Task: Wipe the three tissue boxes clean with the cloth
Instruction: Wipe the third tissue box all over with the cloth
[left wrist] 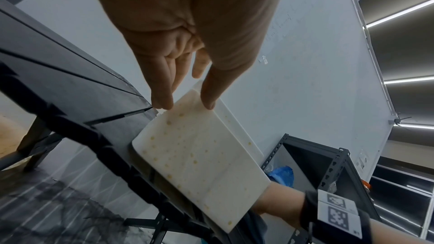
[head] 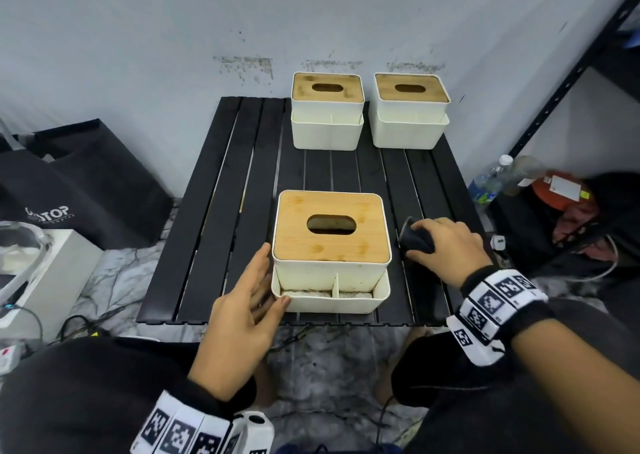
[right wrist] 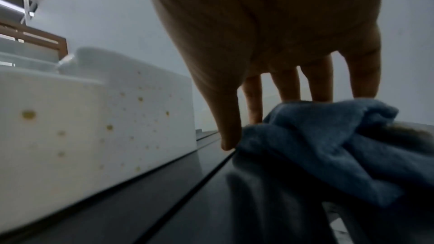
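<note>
Head view shows the left hand [head: 242, 311] nearest, fingers straight and laid flat against the left side of the near tissue box [head: 331, 251], holding nothing. Just right of that box the right hand [head: 446, 245] rests on the desk [head: 214, 211] with fingers curled over a bunched blue-grey cloth [head: 417, 238], gripping it.

The cloth looks soft and limp, so it would likely need to stay wadded under the fingers to press evenly. The near box, white plastic with a wooden lid [head: 330, 226], looks stiff and light; it would probably slide on the slatted desk unless braced at the side wall, where the left hand is. Its walls carry yellowish spots, plain in the right wrist view [right wrist: 98, 118], and its front compartments look grimy.

Farther back, two more tissue boxes [head: 327, 110] [head: 410, 110] stand side by side at the desk's far edge by the wall, well apart from the near one. Nothing lies between them. Off the desk, a dark bag [head: 86, 183] sits left, a plastic bottle [head: 488, 183] and metal shelving [head: 568, 79] right.
</note>
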